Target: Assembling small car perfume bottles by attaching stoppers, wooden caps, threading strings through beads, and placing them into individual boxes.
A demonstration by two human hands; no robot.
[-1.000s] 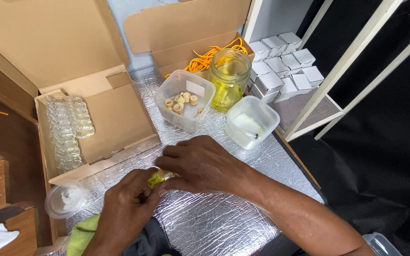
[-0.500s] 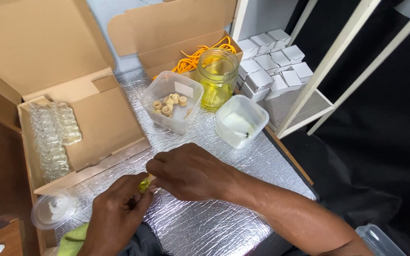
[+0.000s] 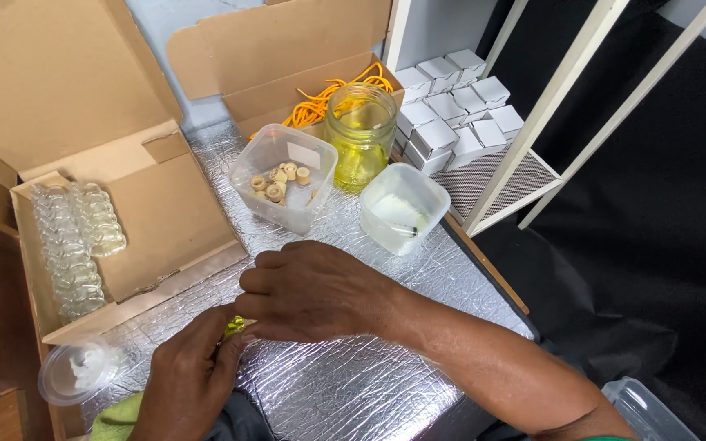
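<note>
While the left hand (image 3: 185, 384) pinches a small yellow-green vial (image 3: 234, 327) low over the foil (image 3: 353, 392), the right hand (image 3: 312, 290) closes its fingertips on the vial's top. Beyond stand a tub of corks (image 3: 283, 184), a white-filled tub (image 3: 402, 210), then a jar (image 3: 360, 135) of yellow liquid.

two hands (image 3: 312, 290), two plastic tubs (image 3: 283, 186), one glass jar (image 3: 360, 135)

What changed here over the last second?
Little changed: both hands slid slightly toward the person, the left hand and right hand still pinching the small yellow-green thing between them. The tub of corks, the glass jar and the white boxes stayed put.
</note>
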